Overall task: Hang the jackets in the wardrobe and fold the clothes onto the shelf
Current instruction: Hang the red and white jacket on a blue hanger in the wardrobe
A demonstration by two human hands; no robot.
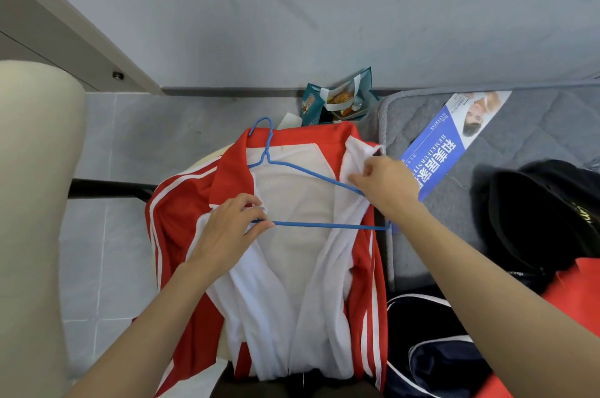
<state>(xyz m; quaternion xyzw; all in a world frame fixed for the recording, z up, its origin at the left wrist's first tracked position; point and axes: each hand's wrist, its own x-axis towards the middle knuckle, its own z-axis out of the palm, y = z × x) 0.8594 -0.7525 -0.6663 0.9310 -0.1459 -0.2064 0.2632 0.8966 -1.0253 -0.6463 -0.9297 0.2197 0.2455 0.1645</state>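
Left fingers (257, 226) pinch hanger (324, 225) — right fingers (357, 181) pinch jacket (234, 175).

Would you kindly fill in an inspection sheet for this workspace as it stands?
Surface: pale seat, mostly hidden under the jacket.
Job's things: red jacket lies open, lining up; blue hanger on it; navy garment at right.
Clutter: teal bag by wall; black bag on mattress.
Hands: left hand pinches hanger's bottom bar; right hand pinches jacket's white edge.
Cables: nothing seen.
Surroundings: grey tiled floor.
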